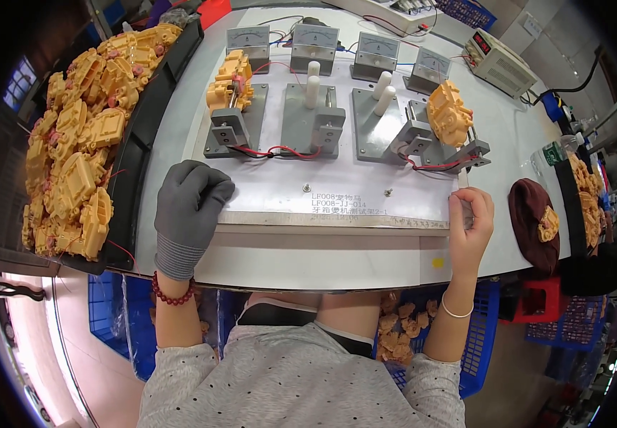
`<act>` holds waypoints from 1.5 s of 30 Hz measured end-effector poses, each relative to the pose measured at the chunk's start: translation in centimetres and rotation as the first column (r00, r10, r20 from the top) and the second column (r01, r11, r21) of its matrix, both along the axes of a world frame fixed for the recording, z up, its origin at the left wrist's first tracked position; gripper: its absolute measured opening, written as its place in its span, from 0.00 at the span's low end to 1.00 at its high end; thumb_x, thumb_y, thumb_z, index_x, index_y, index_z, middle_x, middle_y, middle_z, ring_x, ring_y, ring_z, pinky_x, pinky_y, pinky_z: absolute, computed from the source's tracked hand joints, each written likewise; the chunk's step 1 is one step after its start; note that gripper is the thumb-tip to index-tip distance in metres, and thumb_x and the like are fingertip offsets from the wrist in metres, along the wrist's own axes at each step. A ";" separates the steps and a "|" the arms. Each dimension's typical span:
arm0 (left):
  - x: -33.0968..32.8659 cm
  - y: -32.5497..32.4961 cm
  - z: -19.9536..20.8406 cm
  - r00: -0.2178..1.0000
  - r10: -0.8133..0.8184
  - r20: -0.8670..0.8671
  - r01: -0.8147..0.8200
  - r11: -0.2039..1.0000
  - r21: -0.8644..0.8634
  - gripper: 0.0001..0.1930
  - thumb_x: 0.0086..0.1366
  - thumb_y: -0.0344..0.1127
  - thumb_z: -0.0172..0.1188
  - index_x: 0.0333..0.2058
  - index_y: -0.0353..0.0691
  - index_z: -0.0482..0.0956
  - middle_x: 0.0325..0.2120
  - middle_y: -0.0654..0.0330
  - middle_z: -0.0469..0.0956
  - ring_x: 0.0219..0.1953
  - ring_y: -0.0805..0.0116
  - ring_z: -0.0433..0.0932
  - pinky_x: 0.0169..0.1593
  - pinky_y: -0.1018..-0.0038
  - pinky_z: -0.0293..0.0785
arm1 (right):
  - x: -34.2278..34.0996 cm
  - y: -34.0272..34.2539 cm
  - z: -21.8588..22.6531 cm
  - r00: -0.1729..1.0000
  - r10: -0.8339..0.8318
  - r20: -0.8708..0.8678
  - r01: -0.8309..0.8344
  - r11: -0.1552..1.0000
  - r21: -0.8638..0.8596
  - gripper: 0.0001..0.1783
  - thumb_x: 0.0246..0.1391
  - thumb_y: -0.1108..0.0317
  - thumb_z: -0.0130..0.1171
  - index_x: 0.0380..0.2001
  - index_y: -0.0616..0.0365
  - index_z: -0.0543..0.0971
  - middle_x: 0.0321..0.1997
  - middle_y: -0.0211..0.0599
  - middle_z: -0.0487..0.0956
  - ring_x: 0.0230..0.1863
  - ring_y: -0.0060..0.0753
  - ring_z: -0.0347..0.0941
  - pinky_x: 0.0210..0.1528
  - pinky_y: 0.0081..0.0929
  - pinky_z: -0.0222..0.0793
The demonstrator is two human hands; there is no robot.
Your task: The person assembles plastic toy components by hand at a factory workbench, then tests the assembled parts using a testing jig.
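My left hand (191,203), in a grey glove, rests closed at the left front of the white fixture board (266,196); its fingertips are hidden. At the board's right front corner, my bare right hand (472,221) has its fingers curled in, with nothing visible in them. An orange plastic gear housing (230,82) sits on the left grey metal station (255,125). A second orange housing (450,114) is mounted at the right end. Between them, two stations show bare upright white posts (312,91). Red and black wires run along the front clamps.
Analog meters (315,43) stand behind the stations. At left, a black tray (155,93) is heaped with orange housings. A power supply (500,60) stands back right; a dark red cloth (529,221) lies at right. Blue crates (483,342) are below the table. Another person's arm (604,271) shows far right.
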State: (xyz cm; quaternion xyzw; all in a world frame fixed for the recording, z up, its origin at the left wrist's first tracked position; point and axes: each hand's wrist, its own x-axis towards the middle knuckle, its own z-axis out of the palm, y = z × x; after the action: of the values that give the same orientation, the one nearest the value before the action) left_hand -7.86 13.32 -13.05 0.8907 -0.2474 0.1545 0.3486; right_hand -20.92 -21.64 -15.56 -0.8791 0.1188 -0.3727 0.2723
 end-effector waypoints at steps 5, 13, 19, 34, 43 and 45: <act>0.0 -0.1 0.2 0.999 0.003 0.032 -0.003 1.000 0.001 0.03 0.53 0.27 0.63 0.26 0.35 0.78 0.26 0.55 0.75 0.32 0.59 0.74 0.35 0.68 0.71 | -0.3 -0.3 -0.3 1.000 -0.001 0.018 0.001 0.999 0.041 0.04 0.51 0.75 0.58 0.32 0.62 0.77 0.39 0.39 0.76 0.45 0.38 0.68 0.48 0.29 0.64; 0.9 0.9 2.8 0.988 0.011 0.153 0.048 0.925 -0.378 0.13 0.61 0.36 0.60 0.42 0.35 0.75 0.33 0.56 0.77 0.35 0.63 0.75 0.44 0.75 0.69 | -2.7 6.4 2.7 0.894 0.287 0.343 -0.302 0.953 -0.009 0.19 0.45 0.74 0.60 0.43 0.66 0.73 0.44 0.50 0.73 0.46 0.42 0.71 0.48 0.32 0.67; 7.1 -1.7 6.3 0.968 -0.064 0.243 -0.001 0.966 0.259 0.18 0.69 0.43 0.49 0.50 0.36 0.72 0.35 0.56 0.75 0.35 0.72 0.76 0.38 0.77 0.70 | 7.9 18.1 4.0 0.659 0.744 0.109 -0.720 0.582 0.379 0.41 0.45 0.69 0.66 0.61 0.59 0.58 0.51 0.46 0.67 0.48 0.36 0.69 0.47 0.31 0.70; 8.7 -4.3 5.7 0.961 0.109 0.255 -0.088 0.992 -0.091 0.15 0.52 0.50 0.57 0.31 0.46 0.80 0.23 0.52 0.78 0.30 0.53 0.78 0.36 0.62 0.74 | 11.1 21.8 2.0 0.692 0.631 0.349 -0.719 0.561 0.410 0.25 0.31 0.79 0.52 0.42 0.61 0.71 0.37 0.35 0.69 0.31 0.26 0.68 0.27 0.20 0.65; -3.5 5.3 10.3 0.720 0.151 0.677 -0.029 0.982 -0.189 0.15 0.47 0.30 0.70 0.35 0.46 0.76 0.27 0.61 0.76 0.34 0.57 0.76 0.36 0.65 0.73 | 7.6 21.3 3.1 0.746 0.545 0.382 -0.662 0.670 0.336 0.32 0.39 0.77 0.58 0.53 0.62 0.67 0.46 0.39 0.67 0.39 0.29 0.68 0.34 0.21 0.66; -3.7 10.5 9.9 0.463 0.388 0.797 -0.476 0.867 -0.145 0.15 0.48 0.30 0.70 0.35 0.45 0.75 0.32 0.61 0.77 0.40 0.55 0.76 0.40 0.65 0.72 | 5.1 19.0 3.1 0.707 0.579 0.406 -0.694 0.679 0.241 0.31 0.39 0.77 0.58 0.52 0.64 0.67 0.47 0.42 0.66 0.39 0.31 0.68 0.34 0.22 0.66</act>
State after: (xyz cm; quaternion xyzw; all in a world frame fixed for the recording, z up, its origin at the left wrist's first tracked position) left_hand -11.55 23.83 -3.19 0.7704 -0.1510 0.6108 0.1032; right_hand -15.85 -2.61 -12.42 -0.7284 -0.1715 -0.3498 0.5636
